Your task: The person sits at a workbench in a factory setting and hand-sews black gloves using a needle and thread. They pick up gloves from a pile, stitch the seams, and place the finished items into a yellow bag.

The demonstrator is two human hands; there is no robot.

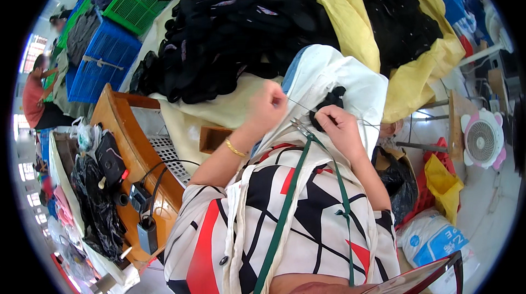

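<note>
My left hand (269, 107), slightly blurred, is closed in a fist above my lap. A thin dark thread (298, 105) runs from it toward my right hand (339, 128), whose thumb and fingers are pinched together. More thread trails out past the right side of that hand. Just behind the right fingers lies a small black fabric piece (334, 97), partly hidden, on the white cloth (359, 83) over my knees. Small metal snips (301, 126) hang on a green ribbon (290, 184) from my neck, close to the right hand.
Ahead lies a large heap of black fabric pieces (241, 26); another dark heap (392, 15) sits in yellow sheeting (350, 26). On my left stands a wooden table (139, 157) with black adapters (147, 234). A fan (482, 138) and bags (433, 239) are at right. A person (35, 94) works far left.
</note>
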